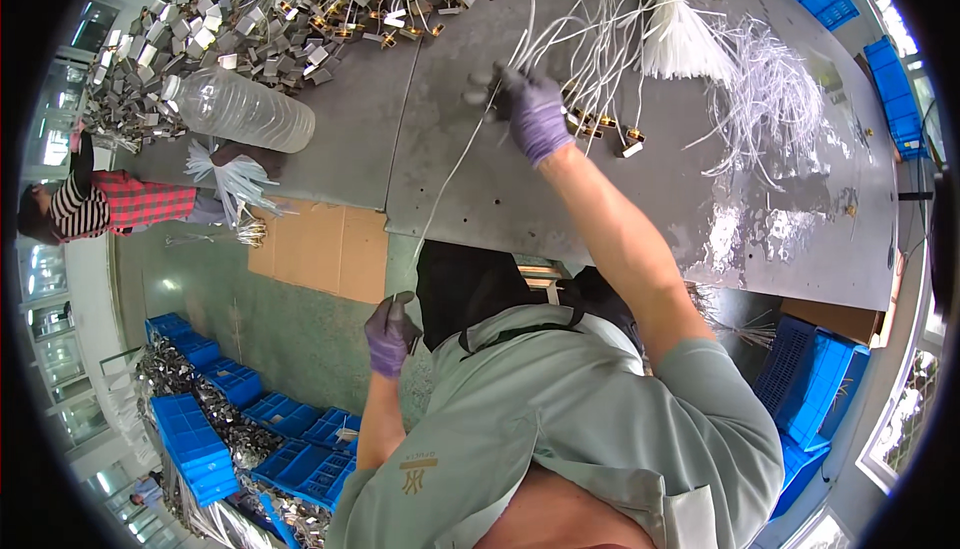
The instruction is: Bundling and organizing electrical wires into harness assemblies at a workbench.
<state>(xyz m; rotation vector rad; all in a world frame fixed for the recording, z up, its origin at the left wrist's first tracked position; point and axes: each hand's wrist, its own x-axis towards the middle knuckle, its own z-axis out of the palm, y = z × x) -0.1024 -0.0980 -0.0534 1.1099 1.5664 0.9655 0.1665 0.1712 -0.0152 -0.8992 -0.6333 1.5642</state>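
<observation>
Both my hands wear purple gloves with dark grey fingers. Over the metal table [445, 164], my right hand [530, 114] is closed on a thin white cable [455, 171]. The cable hangs over the table's front edge toward my left hand [392, 336]. That hand is low in front of my body with its fingers curled; a small dark piece shows at its palm side, too little to name. Just right of my right hand lie several white cables [600, 59] with small metal blocks and brass-coloured connectors [605, 127] on their ends.
A heap of metal blocks [230, 39] covers the table's far left, beside a clear plastic bottle [245, 109]. White cable bundles [680, 44] and clear strands [770, 89] lie far right. Blue crates [195, 444] and cardboard [320, 249] are on the left floor; another person [130, 199] stands left.
</observation>
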